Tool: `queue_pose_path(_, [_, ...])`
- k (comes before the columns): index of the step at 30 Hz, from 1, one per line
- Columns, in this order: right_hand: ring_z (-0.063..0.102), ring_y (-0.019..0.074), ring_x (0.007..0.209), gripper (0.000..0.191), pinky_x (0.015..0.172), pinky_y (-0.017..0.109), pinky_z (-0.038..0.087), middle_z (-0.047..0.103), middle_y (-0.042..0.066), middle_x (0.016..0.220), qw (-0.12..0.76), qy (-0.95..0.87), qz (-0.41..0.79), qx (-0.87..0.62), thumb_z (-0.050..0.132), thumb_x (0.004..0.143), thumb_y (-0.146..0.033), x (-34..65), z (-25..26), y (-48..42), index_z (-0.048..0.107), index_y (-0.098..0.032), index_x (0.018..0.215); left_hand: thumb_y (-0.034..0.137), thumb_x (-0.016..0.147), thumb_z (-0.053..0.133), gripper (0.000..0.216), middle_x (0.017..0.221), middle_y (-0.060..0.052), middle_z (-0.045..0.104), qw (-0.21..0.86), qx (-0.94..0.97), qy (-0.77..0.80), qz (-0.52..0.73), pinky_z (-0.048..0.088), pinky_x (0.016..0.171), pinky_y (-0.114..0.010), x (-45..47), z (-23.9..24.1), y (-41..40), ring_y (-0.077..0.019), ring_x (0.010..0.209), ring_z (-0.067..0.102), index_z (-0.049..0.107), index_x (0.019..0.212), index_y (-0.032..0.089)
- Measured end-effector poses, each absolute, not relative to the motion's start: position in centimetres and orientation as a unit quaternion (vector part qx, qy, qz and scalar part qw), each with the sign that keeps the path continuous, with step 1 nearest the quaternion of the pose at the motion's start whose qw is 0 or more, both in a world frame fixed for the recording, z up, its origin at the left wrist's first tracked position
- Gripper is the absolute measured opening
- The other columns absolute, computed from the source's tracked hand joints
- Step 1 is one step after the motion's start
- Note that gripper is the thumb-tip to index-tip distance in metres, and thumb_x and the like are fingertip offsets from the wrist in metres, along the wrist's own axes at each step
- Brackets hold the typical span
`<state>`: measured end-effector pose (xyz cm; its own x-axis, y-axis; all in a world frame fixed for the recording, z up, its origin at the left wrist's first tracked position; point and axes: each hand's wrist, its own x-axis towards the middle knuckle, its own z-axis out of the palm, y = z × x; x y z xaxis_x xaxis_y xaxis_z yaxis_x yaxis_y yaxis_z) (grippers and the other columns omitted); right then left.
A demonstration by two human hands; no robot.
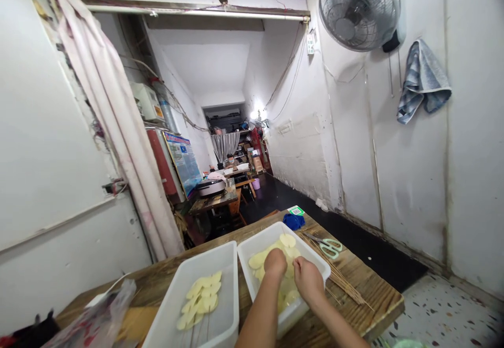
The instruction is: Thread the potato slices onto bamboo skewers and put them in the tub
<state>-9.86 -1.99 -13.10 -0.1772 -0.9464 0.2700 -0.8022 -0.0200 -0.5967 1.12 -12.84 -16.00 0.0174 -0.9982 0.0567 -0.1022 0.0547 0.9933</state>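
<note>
Both hands reach into the right tub of potato slices near the table's far edge. The left hand and right hand curl knuckles-up, fingertips buried among slices, so their grasp cannot be told. The left tub holds skewered slices, sticks cut off below.

Both forearms are running out of the bottom edge, so the elbows are not showing. The fingers of the left hand and right hand are curling down into the right tub, hiding any grip from view. The hands are covering part of the potato slices there. The left tub is being cut by the lower edge. A plastic bag at lower left is blurring. The far room's contents are reading too small to identify.
</note>
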Motion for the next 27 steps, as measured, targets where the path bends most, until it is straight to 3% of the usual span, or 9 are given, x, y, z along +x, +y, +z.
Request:
queue_pose_path(3, [0.065,0.0184,0.074,0.029,0.059,0.025,0.030,0.072,0.009,0.081,0.105,0.694,-0.328,-0.632,0.038,0.094,-0.021,-10.0,-13.0,-1.9,0.065,-0.016,0.083,0.022,0.076,0.060,0.020,0.067,-0.009,0.062,0.474,0.622,-0.524,-0.336,0.048,0.078,-0.031,1.5,-14.8,-13.1,-0.0256,0.087,0.064,0.055,0.058,0.017])
queue_pose_path(6, [0.063,0.0169,0.072,0.027,0.058,0.024,0.030,0.071,0.008,0.079,0.100,0.690,-0.325,-0.638,0.042,0.092,-0.021,-10.1,-12.8,-1.9,0.065,-0.017,0.079,0.024,0.085,0.053,0.010,0.072,-0.006,0.063,0.589,0.536,-0.351,-0.492,0.049,0.061,-0.025,1.1,-14.2,-13.4,-0.0157,0.064,0.064,0.059,0.083,0.016])
queue_pose_path(9, [0.061,0.0152,0.066,0.027,0.057,0.023,0.030,0.069,0.006,0.072,0.100,0.676,-0.326,-0.653,0.043,0.090,-0.021,-10.2,-12.9,-2.0,0.065,-0.018,0.075,0.014,0.084,0.052,0.009,0.073,-0.005,0.064,0.643,0.404,-0.250,-0.601,0.050,0.060,-0.023,0.5,-14.1,-13.7,-0.0121,0.058,0.062,0.056,0.093,0.015])
queue_pose_path(15, [0.056,0.0130,0.055,0.027,0.055,0.021,0.032,0.065,0.002,0.060,0.137,0.633,-0.351,-0.676,0.045,0.087,-0.023,-10.7,-13.2,-2.2,0.064,-0.019,0.068,0.009,0.077,0.061,0.026,0.078,-0.004,0.066,0.707,0.368,-0.205,-0.568,0.052,0.064,-0.026,0.2,-13.7,-14.3,-0.0137,0.062,0.066,0.054,0.102,0.016])
queue_pose_path(21, [0.053,0.0132,0.049,0.027,0.051,0.022,0.033,0.064,0.001,0.055,0.186,0.585,-0.387,-0.688,0.046,0.083,-0.028,-11.4,-13.9,-2.6,0.066,-0.019,0.068,0.018,0.075,0.068,0.013,0.066,-0.005,0.065,0.728,0.354,-0.159,-0.565,0.049,0.057,-0.021,1.4,-13.5,-14.6,-0.0105,0.053,0.061,0.057,0.080,0.013])
queue_pose_path(27, [0.053,0.0135,0.048,0.028,0.048,0.022,0.033,0.064,0.000,0.053,0.218,0.556,-0.392,-0.700,0.046,0.081,-0.032,-11.7,-14.4,-3.0,0.067,-0.019,0.069,0.018,0.069,0.072,0.014,0.056,0.001,0.058,0.757,0.374,-0.104,-0.525,0.045,0.053,-0.019,2.0,-13.6,-15.2,-0.0060,0.047,0.053,0.061,0.076,0.012])
